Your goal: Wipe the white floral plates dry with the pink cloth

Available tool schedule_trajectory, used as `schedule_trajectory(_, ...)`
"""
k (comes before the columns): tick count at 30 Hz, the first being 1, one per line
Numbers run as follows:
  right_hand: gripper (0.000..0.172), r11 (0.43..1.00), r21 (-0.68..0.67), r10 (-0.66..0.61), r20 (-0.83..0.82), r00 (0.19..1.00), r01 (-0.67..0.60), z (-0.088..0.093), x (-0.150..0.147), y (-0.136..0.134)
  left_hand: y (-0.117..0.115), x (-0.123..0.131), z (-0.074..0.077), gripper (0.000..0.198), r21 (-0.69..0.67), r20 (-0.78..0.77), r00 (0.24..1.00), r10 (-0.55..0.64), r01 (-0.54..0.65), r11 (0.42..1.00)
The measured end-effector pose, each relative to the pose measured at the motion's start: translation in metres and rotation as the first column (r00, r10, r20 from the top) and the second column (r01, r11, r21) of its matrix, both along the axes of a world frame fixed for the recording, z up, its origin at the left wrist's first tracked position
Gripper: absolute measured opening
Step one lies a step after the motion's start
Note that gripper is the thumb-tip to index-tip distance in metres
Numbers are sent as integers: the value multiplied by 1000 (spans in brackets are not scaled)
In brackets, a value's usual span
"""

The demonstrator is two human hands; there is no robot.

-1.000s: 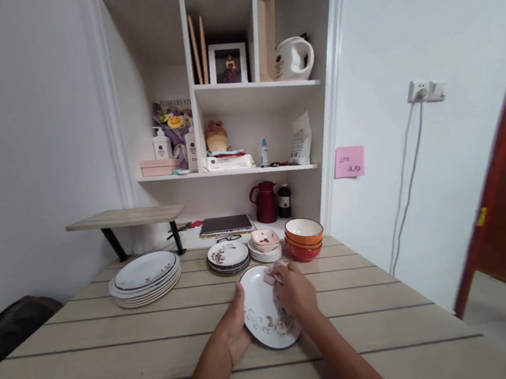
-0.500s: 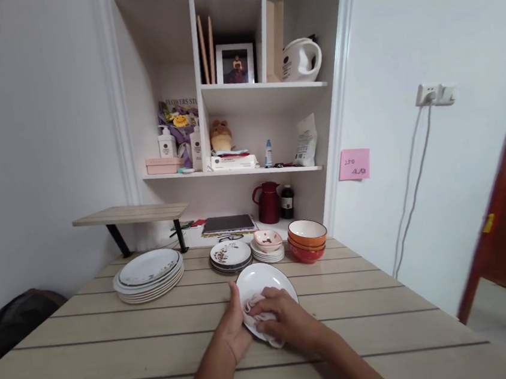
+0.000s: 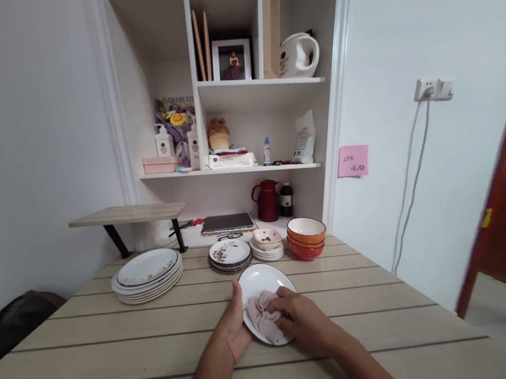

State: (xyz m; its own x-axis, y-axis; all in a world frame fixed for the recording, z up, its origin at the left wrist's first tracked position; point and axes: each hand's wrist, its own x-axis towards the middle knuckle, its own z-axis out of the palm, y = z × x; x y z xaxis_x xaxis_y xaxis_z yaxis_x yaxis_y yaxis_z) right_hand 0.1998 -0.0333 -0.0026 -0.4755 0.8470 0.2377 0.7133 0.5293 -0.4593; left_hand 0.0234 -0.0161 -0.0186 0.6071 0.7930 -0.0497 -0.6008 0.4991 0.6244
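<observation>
A white plate (image 3: 263, 277) with a dark rim is tilted towards me above the front middle of the table. My left hand (image 3: 237, 330) grips it by its left edge, thumb along the rim and fingers hidden beneath. On the plate's face lies a crumpled pale pink cloth (image 3: 263, 318). My right hand (image 3: 303, 317) presses bent fingers on the cloth's right side, holding it against the plate. Just behind are a stack of small patterned plates (image 3: 230, 253) and a pile of small white dishes (image 3: 267, 252) topped by a pinkish bowl (image 3: 267, 237).
A stack of large plates (image 3: 148, 267) sits on the left of the slatted table (image 3: 129, 350), near a raised wooden shelf (image 3: 128, 214). Orange and red bowls (image 3: 307, 238) are nested at the back right. Behind stand a red jug (image 3: 267, 200) and a dark bottle (image 3: 286, 200).
My right hand has shifted slightly right on the plate, and more of the cloth shows. The left hand keeps its hold on the plate's edge.
</observation>
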Motion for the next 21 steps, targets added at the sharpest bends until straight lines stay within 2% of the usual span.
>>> schedule_trajectory(5, 33, 972, 227, -75, 42, 996, 63, 2, -30, 10, 1, 2, -1, 72, 35, 18, 996, 82, -83, 996)
schedule_trajectory(9, 23, 914, 374, -199, 68, 978, 160, 15, -44, 33, 3, 2, -3, 75, 38, 27, 998, 62, -63, 997)
schedule_trajectory(12, 23, 884, 386, -332, 118, 936, 265, 17, -36, 45, 6, 1, -7, 78, 16, -4, 997, 83, -83, 996)
schedule_trajectory(15, 26, 877, 365, -402, 200, 894, 313, 9, -17, 45, 9, 1, -11, 76, 11, -37, 991, 126, -126, 992)
schedule_trajectory(18, 29, 885, 341, -418, 281, 864, 317, -2, 0, 34, 9, 1, -11, 82, -24, -53, 988, 144, -145, 989)
schedule_trajectory(21, 33, 911, 304, -373, 316, 872, 279, -9, 6, 17, 7, 2, -9, 86, -60, -55, 988, 146, -150, 987)
